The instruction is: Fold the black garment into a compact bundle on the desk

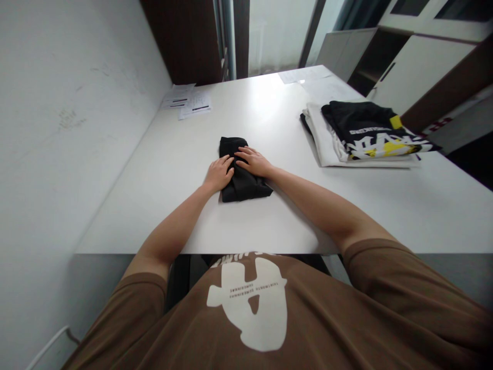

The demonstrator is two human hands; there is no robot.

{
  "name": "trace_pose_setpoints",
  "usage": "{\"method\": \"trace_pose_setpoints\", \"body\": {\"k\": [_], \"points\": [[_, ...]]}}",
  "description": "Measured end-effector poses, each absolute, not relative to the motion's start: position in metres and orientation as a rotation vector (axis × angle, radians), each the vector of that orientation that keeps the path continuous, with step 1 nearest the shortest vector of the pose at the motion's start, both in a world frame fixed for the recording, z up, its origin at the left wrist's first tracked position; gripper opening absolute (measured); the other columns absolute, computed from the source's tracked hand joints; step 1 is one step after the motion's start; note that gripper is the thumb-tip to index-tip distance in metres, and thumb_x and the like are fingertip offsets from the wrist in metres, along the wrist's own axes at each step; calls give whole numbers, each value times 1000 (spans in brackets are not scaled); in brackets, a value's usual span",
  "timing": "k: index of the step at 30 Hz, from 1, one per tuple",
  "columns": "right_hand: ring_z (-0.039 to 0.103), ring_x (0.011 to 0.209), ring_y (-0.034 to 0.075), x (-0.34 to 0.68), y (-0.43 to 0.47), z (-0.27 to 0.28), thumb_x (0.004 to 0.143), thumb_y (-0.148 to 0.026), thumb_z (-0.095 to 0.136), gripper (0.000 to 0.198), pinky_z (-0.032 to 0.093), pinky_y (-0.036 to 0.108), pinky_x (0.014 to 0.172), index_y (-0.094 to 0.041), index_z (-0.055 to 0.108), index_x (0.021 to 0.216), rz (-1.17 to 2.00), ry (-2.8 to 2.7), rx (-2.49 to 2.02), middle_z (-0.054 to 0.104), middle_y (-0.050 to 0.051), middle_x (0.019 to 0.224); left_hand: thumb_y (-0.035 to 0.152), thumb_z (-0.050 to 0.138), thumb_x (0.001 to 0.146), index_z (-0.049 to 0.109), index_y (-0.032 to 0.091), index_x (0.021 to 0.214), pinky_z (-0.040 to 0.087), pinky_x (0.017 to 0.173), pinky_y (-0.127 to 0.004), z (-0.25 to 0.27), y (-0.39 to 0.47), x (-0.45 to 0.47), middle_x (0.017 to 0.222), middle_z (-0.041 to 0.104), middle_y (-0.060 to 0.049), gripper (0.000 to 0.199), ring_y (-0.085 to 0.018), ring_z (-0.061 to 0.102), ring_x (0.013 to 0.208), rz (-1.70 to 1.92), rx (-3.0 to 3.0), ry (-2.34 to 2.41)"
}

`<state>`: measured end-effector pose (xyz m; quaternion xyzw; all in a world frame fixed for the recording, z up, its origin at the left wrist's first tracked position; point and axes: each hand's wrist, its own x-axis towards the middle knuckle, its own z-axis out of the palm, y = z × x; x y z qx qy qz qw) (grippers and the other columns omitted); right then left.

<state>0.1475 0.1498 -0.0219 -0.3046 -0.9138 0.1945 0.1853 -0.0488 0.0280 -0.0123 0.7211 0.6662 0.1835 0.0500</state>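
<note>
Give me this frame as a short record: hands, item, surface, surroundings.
left hand: open, resting on the left edge of the folded black cloth
right hand: open, resting on top of the cloth
surface: white table
right side: stack of folded clothes, dark printed piece uppermost
far left: papers near the wall

Office-like space: white table (154, 205), papers (195, 104), cabinet (427, 64)

Is a white table (265, 115); carries a folded black cloth (246, 191) inward from the near edge, a clothes pile (372, 131) by the right edge, papers (195, 104) near both far corners.
</note>
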Motion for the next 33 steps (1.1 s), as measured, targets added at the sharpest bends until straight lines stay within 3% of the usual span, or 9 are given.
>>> {"method": "trace_pose_setpoints", "body": {"k": [7, 19, 33], "points": [[40, 168, 39, 147, 149, -23, 111, -68, 55, 66, 33, 64, 139, -26, 67, 160, 549, -2541, -841, 53, 11, 175, 31, 51, 110, 59, 18, 163, 37, 139, -54, -9, 27, -48, 175, 53, -16, 55, -32, 49, 163, 517, 2189, 2041], [40, 168, 39, 147, 151, -26, 112, -64, 54, 64, 33, 64, 139, -26, 67, 161, 528, -2545, -828, 54, 10, 174, 33, 52, 111, 60, 22, 163, 37, 138, -54, -10, 27, -49, 175, 54, -13, 54, -32, 51, 161, 542, 2199, 2032], [37, 170, 37, 147, 153, -28, 113, -62, 53, 65, 30, 61, 141, -23, 64, 164, 534, -2571, -838, 48, 12, 178, 33, 51, 111, 59, 20, 164, 37, 138, -53, -10, 27, -49, 175, 53, -13, 55, -32, 50, 162, 537, 2199, 2031]]}}
